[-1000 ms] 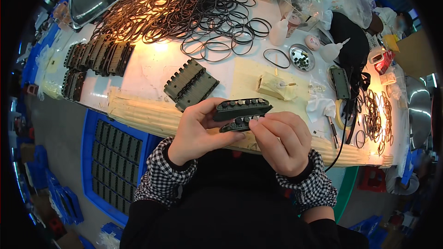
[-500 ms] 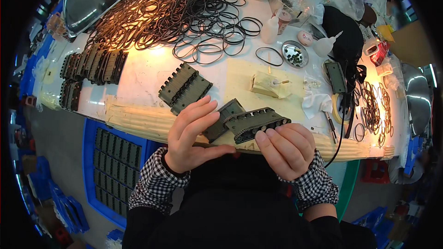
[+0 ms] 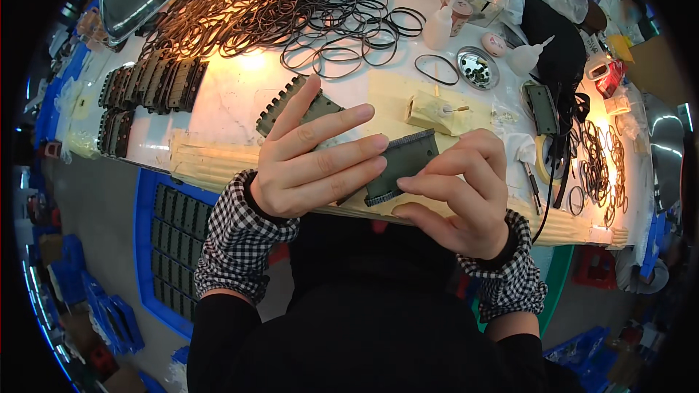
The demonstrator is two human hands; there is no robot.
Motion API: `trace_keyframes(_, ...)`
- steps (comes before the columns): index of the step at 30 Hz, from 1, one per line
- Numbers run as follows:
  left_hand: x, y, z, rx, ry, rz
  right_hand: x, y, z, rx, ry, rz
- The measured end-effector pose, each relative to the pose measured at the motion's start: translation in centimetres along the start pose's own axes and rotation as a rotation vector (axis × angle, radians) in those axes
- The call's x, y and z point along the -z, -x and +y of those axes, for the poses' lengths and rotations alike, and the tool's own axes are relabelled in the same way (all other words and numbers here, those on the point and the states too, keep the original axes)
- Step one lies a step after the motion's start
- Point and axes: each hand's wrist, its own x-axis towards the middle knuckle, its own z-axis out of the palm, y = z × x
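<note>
One white desk (image 3: 226, 94), crowded along its far side, spreads beyond a dark green plastic part (image 3: 409, 160) held up over its near edge. A tangled heap of black bands (image 3: 255, 11) lies past the part, seemingly pushed back to leave room. Left of the part and lower down, a blue tray (image 3: 143, 247) carries green pieces (image 3: 178, 247) in close rows, probably to save space. At the part's left edge, the left hand (image 3: 291, 175) spreads its fingers wide; with its thumb hidden, whether it grips cannot be told. At the part's right, the right hand (image 3: 470, 196) is half open, forefinger at the lower corner and thumb clear, perhaps a light, steadying touch. Just beyond the part sits a yellow block (image 3: 437, 113). Farther right, a round metal dish (image 3: 494, 65) contains small dark bits (image 3: 477, 70), its rim likely keeping them together.
</note>
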Motion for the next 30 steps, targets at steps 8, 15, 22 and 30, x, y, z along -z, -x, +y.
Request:
trace_keyframes(8,-0.3,-0.3,0.2,-0.003,0.044,-0.004,-0.4,-0.6,0.2,0.022,-0.100,-0.046)
trace_keyframes(15,-0.8,0.0,0.1,0.014,0.044,0.033,-0.4,-0.9,0.0,0.014,-0.123,-0.061)
trace_keyframes(22,-0.6,-0.2,0.1,0.033,0.081,0.011,-0.3,-0.9,0.3,0.043,-0.095,-0.062)
trace_keyframes(30,0.0,0.6,0.5,0.047,-0.038,0.109,2.0,-0.5,1.5,-0.097,-0.040,-0.041)
